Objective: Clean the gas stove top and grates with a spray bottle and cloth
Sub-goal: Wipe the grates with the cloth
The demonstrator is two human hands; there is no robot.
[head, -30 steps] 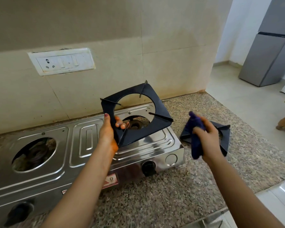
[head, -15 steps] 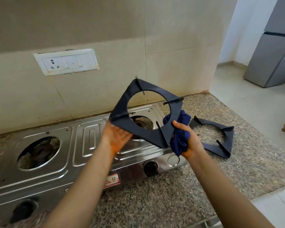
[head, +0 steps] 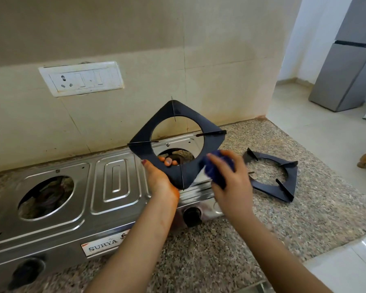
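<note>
Centre frame: grate point(head: 211, 142), stood on corner, over right burner opening point(head: 179, 156) of stove point(head: 114, 178). At lower-left edge: left grip point(head: 159, 182), pinching, fingers point(head: 167, 161) through ring. Just right of grate: right grip point(head: 230, 187), wrapped round blue cloth point(head: 216, 170), cloth at lower-right edge. Next wipe: probably leftward, along that edge. Flat on desk point(head: 304, 218), far right: second grate point(head: 266, 188).

Soft, even light, brightest over the floor point(head: 317, 132) at right, casts only faint shadows. Motion blur smears the right hand point(head: 230, 185) and cloth point(head: 216, 170) — the wide lens bows the wall point(head: 178, 39) lines, and the steel stove top point(head: 114, 180) carries a mild sheen.
</note>
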